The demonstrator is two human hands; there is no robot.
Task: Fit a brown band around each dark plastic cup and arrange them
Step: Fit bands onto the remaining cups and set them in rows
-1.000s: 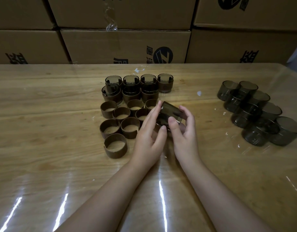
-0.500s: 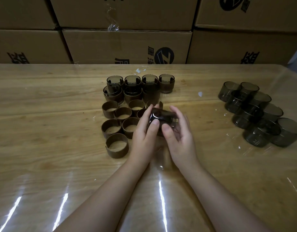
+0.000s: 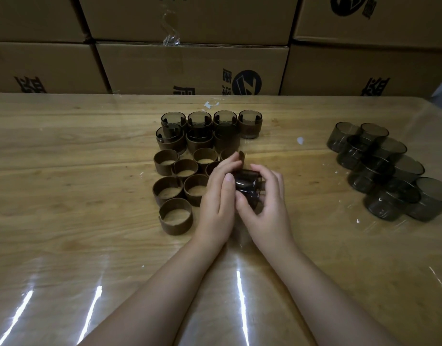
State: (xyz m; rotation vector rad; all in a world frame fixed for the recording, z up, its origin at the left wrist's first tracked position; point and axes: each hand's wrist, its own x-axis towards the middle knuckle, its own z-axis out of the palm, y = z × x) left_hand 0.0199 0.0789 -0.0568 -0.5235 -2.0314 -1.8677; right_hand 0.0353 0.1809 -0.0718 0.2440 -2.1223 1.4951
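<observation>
1. We hold one dark cup [image 3: 247,183] tipped on its side over the table [image 3: 65,171].
2. Our left hand [image 3: 216,196] grasps the cup's left side, with fingers and thumb curled against it.
3. Our right hand [image 3: 267,208] grips the cup from the right and from underneath, fingers wrapped round it.
4. The end of a brown band [image 3: 241,157] pokes up just behind the cup, beside our left fingertips. We cannot tell how far it wraps the cup.
5. Behind the cup stand the banded cups [image 3: 249,126], seven upright in two touching rows.
6. Left of the cup, the loose bands [image 3: 176,218] sit on edge in a tight cluster.
7. Well to the right of the cup, the bare cups [image 3: 389,171] lie bunched together.
8. Far behind the cup, cardboard boxes [image 3: 190,66] are stacked along the table's far edge.
</observation>
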